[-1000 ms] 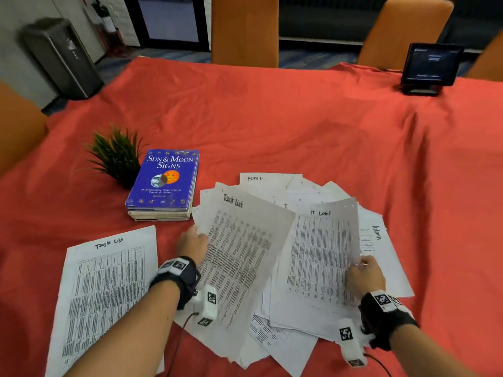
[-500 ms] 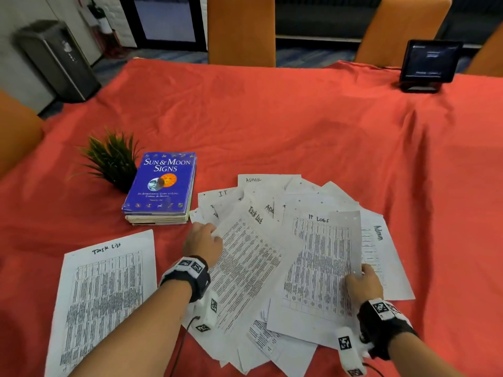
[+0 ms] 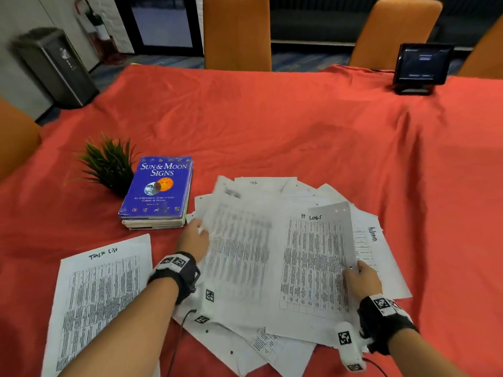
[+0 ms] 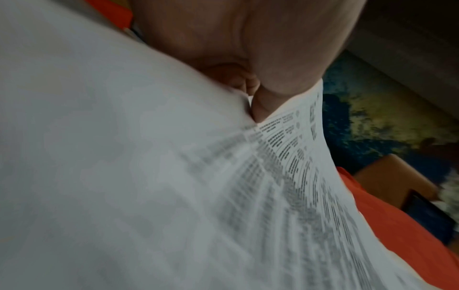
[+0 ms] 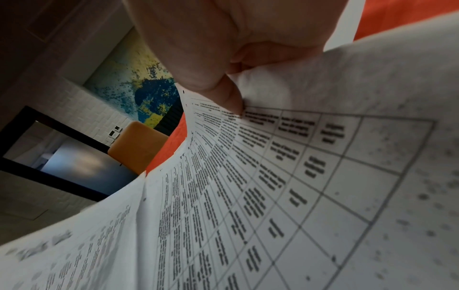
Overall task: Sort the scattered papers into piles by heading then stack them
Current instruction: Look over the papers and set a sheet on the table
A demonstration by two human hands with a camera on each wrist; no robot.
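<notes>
Because each sheet is thin, light and limp, it bows from wherever it is held, so an edge pinch suits it best: the right hand (image 3: pixel 362 281) pinches the IT Logs sheet (image 3: pixel 313 265) at its right edge, and the left hand (image 3: pixel 194 240) pinches a blurred sheet (image 3: pixel 239 257) at its left edge, both lifted over the heap (image 3: pixel 272 346) on the bench (image 3: pixel 272 126). A Task List page (image 3: pixel 98 303) lies alone at near left, likely its pile, and sheets will slide off one another easily.
</notes>
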